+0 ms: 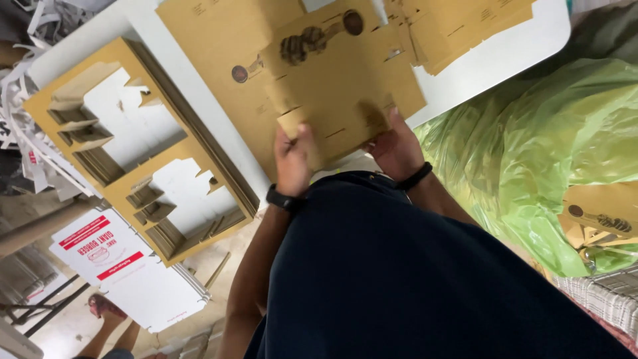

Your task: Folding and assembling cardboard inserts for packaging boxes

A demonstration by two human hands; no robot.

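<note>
Down at the near edge of the white table [199, 100], both hands grip a flat brown die-cut cardboard blank [332, 86] printed with dark round marks. On the left hand [292, 163], the fingers are closed on the blank's lower edge beside a small folded tab, thumb on top; a black watch sits on that wrist. The right hand [397, 149], with a black band at the wrist, has its fingers clamped on the lower right edge of the same blank, thumb pressed flat on top. More brown blanks [458, 26] lie in a loose pile further along the table. Left of the hands rests a thick stack of brown cut-out frames [126, 173] with white showing through the openings. Beneath it a white carton with red print [133, 272] lies flat. A green plastic bag [531, 153] bulges on the right
</note>
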